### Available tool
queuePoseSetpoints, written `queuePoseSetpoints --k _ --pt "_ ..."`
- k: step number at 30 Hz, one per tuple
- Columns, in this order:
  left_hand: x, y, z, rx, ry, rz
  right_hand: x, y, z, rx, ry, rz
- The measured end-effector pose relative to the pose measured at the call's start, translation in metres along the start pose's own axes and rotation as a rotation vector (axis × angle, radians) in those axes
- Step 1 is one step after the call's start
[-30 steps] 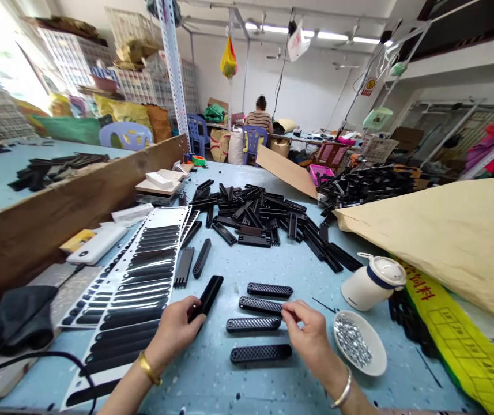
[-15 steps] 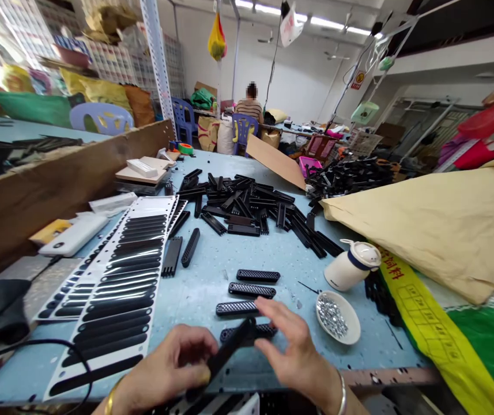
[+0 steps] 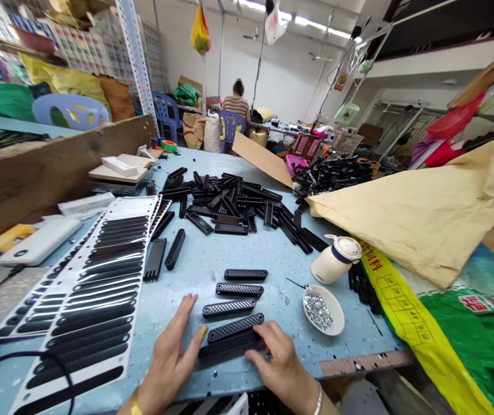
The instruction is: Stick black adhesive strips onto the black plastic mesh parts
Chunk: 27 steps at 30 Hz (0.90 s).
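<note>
A long black plastic bar (image 3: 228, 346) lies flat at the near end of a row of several black bars with cross-hatched tops, such as this bar (image 3: 236, 327). Fingers and thumb of my right hand (image 3: 279, 360) grip its right end. To the left, my left hand (image 3: 173, 351) is open with fingers spread; its thumb tip is by the bar's left end, and whether it touches I cannot tell. Beside my left hand lies a white sheet (image 3: 136, 340) of black rounded strips. To the right stands a white bowl (image 3: 337, 316) of small shiny metal pieces (image 3: 318, 308).
A heap of black bars (image 3: 233, 202) covers the table's middle. A white lidded bottle (image 3: 333, 262) stands behind the bowl. Brown paper (image 3: 402, 219) and a yellow-green sack (image 3: 402, 300) line the right side. A wooden board (image 3: 56, 167) edges the left. A person (image 3: 236, 104) sits far back.
The black bar, tilted in my left hand before, now lies flat at the row's near end. My left hand has let go and spread; my right hand has closed on the bar's right end.
</note>
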<state>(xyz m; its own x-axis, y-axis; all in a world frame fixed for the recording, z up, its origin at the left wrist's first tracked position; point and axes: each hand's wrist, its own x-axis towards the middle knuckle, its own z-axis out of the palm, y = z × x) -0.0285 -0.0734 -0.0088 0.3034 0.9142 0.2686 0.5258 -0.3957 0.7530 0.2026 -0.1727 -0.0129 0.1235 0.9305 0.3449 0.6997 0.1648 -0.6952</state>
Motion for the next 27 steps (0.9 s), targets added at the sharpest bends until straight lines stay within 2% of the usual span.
queuePoseSetpoints --k 2,5,8,11,14,18,22,24,27 --pt "0.008 0.001 0.012 -0.04 -0.029 -0.015 0.013 0.001 -0.008 -0.012 0.07 -0.017" --pt "0.018 0.003 0.032 -0.092 -0.03 -0.046 0.052 0.013 -0.017 0.004 0.222 0.043" --pt "0.032 0.003 0.048 -0.132 0.013 -0.069 0.099 0.035 -0.009 0.028 0.298 0.164" --pt "0.054 0.001 0.055 -0.133 0.019 -0.067 0.127 0.049 0.013 0.073 0.257 0.16" --pt "0.075 0.001 0.054 -0.127 -0.017 -0.056 0.126 0.048 0.029 0.108 0.198 0.124" --pt "0.074 0.007 0.047 -0.16 -0.097 -0.061 0.106 0.034 0.03 0.128 0.12 0.117" --pt "0.06 0.006 0.026 -0.138 -0.121 -0.05 0.09 0.018 0.024 0.166 0.07 0.112" --pt "0.065 -0.005 0.009 -0.02 -0.046 -0.026 0.083 0.015 0.02 0.2 0.083 0.116" --pt "0.096 -0.03 -0.023 0.229 0.135 -0.075 0.074 0.024 0.017 0.28 0.173 0.233"
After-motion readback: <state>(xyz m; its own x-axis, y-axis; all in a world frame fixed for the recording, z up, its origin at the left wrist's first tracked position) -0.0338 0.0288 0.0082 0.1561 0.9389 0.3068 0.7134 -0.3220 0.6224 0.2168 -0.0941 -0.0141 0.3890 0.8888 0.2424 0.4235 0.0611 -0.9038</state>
